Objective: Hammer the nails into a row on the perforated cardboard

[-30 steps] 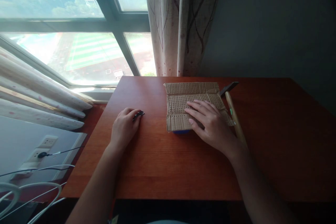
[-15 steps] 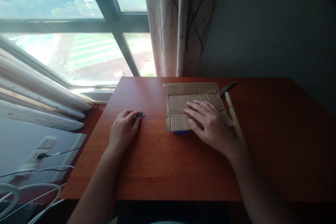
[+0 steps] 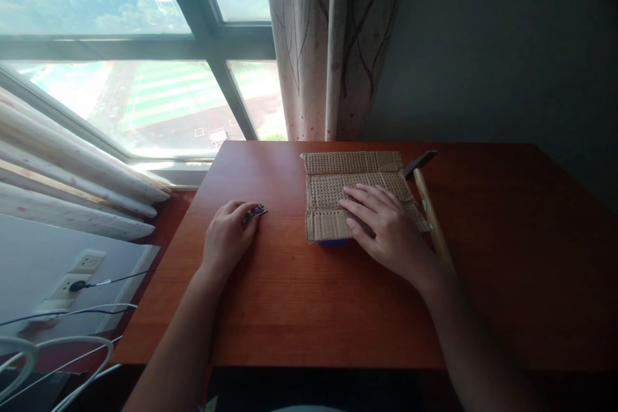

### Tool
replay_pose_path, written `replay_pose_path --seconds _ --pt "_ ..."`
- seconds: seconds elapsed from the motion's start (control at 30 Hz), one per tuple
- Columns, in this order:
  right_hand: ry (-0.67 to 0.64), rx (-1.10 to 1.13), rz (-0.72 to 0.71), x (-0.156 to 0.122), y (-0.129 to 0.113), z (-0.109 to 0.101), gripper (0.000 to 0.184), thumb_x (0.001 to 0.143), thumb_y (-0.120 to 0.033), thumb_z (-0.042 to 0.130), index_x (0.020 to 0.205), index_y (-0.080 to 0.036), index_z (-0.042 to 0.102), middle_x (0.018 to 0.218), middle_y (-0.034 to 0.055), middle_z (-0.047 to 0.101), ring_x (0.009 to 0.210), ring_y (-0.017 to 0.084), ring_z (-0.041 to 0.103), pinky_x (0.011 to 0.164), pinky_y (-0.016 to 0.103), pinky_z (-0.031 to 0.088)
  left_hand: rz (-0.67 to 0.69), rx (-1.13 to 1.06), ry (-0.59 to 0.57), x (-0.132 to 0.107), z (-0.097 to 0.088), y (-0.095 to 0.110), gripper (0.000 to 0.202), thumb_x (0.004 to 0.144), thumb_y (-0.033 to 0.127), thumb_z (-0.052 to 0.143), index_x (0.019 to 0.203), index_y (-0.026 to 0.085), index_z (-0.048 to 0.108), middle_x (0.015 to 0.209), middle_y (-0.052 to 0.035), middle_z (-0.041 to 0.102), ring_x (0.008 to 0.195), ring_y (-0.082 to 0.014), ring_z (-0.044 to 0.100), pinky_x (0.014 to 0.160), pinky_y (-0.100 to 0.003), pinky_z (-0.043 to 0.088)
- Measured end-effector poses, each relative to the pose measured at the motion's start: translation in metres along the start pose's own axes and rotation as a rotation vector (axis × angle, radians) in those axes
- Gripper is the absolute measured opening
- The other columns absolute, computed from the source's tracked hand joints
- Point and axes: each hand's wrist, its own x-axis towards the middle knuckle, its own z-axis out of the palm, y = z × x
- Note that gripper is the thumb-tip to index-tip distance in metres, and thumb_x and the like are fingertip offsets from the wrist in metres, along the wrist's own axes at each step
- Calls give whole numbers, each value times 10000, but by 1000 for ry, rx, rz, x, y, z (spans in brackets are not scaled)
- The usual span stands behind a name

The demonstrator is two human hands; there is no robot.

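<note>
On the left of the table, my left hand (image 3: 226, 235) is closed, its thumb and fingers pinching a small bundle of thin, dark, shiny metal pieces (image 3: 255, 212). They look like screws or nails, but they are too small to tell which. My right hand (image 3: 386, 226) lies with fingers stretched over a creased cardboard sheet (image 3: 323, 194) that has rows of punched holes. The palm hides the sheet's lower right part. Under its front edge shows a bit of a blue object (image 3: 333, 243), mostly covered.
Right of the cardboard lies a wooden handle (image 3: 431, 209) with a green mark, partly behind my right wrist. A dark flat bar (image 3: 421, 164) sits at its far end. The wooden table (image 3: 290, 309) meets a window and curtain (image 3: 309, 45); cables (image 3: 72, 344) hang at the left.
</note>
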Motion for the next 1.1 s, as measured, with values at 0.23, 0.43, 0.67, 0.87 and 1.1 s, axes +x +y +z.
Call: replay_pose_path --seconds 0.23,0.43,0.67,0.87,1.1 --pt "1 -6 -3 0 0 0 349 998 -256 487 1288 -233 679 1436 52 624 1364 272 525 1172 542 391 -23 19 11 2 0 6 359 929 401 563 1212 210 673 1113 -80 711 994 -261 663 875 -355 506" --pt "-4 -9 -11 0 2 1 353 995 -264 494 1299 -241 671 1440 47 621 1367 268 523 1177 537 387 -68 208 -1 12 10 25 563 921 487 550 1388 172 548 1240 -150 666 1128 -355 598 907 -452 463" --pt "9 -23 -19 0 1 1 349 997 -260 491 1287 -210 678 1431 61 627 1361 269 526 1177 528 390 -92 227 8 19 16 31 503 926 385 517 1373 158 558 1287 -174 640 1148 -367 582 910 -478 444" --pt "15 -19 -21 -1 2 2 344 993 -267 499 1283 -223 679 1434 55 626 1360 274 528 1170 538 396 -91 236 24 26 21 30 474 924 355 503 1358 176 568 1295 -167 636 1148 -353 591 915 -462 443" --pt "16 -25 -26 -1 2 2 346 995 -258 498 1283 -205 681 1435 60 624 1360 268 524 1176 517 393 -90 242 44 29 23 27 428 955 336 458 1323 172 601 1266 -164 655 1123 -352 600 905 -464 443"
